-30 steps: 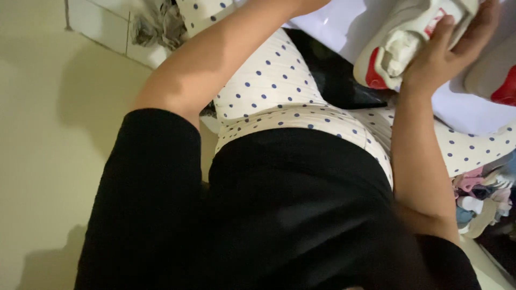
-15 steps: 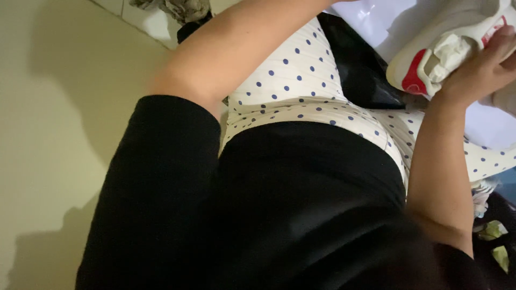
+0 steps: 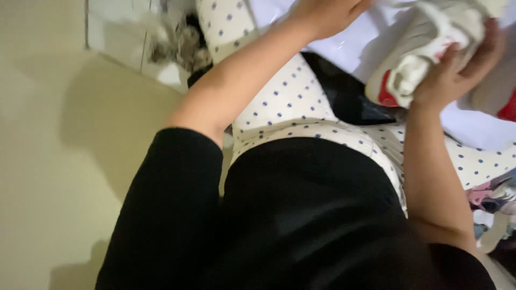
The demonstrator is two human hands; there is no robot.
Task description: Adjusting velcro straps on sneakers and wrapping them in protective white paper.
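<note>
The right hand (image 3: 457,72) sits in the upper right of the frame, its grip clamped around a white shoe (image 3: 424,48) with a red patch near the heel — the fingers curl over the shoe's side and the thumb presses underneath. The left hand (image 3: 322,13) reaches to the top centre of the frame, just beside the shoe; its fingers run past the frame edge, so I cannot tell whether that grip is together or apart. Under both hands lies a pale white sheet (image 3: 349,48), and a black cloth (image 3: 344,91) lies at its lower edge, close below the shoe.

The person's own body fills the middle and lower frame: a black top (image 3: 301,215) and white trousers with blue dots (image 3: 290,102) block most of the view downward. At the upper left a grey crumpled rag (image 3: 180,43) lies by a white tiled step (image 3: 115,32) — blurred. The cream floor (image 3: 59,161) takes the left side. A heap of coloured clothes (image 3: 494,196) shows at the right edge.
</note>
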